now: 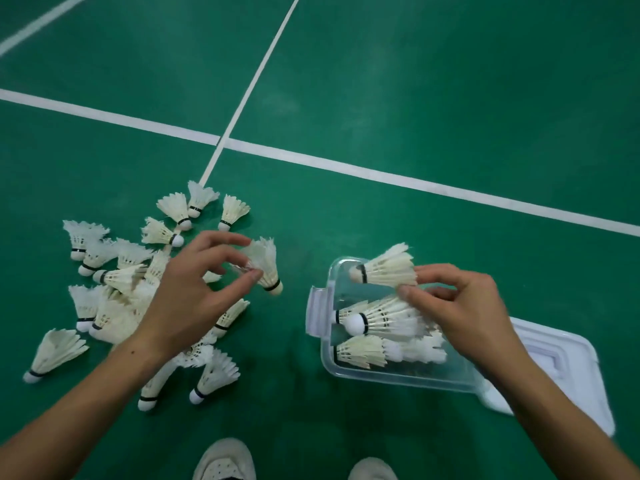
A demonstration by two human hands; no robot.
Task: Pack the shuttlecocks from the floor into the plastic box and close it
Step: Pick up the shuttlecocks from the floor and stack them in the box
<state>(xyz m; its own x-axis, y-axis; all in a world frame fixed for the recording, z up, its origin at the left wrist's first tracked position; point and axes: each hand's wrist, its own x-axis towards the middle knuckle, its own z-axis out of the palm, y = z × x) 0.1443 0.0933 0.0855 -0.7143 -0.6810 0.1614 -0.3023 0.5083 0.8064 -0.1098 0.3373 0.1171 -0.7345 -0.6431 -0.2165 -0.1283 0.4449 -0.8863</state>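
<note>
Left hand (194,289), centre-left of frame, pinching 1 white feathered shuttlecock (265,266) above the floor pile (114,292); right hand (457,306) pinching another white shuttlecock (388,266). Clear plastic box (349,367), lower right, partly filled; white lid (568,368) beside it.

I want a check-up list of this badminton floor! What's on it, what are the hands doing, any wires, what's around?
Surface: green court floor with white lines.
Job's things: shuttlecock pile on floor at left; clear plastic box open, several shuttlecocks inside; lid lying beside it.
Clutter: nothing seen.
Grips: left hand pinches a shuttlecock above the floor; right hand pinches another shuttlecock over the box.
Cables: nothing seen.
Surroundings: person's shoes at bottom edge.
</note>
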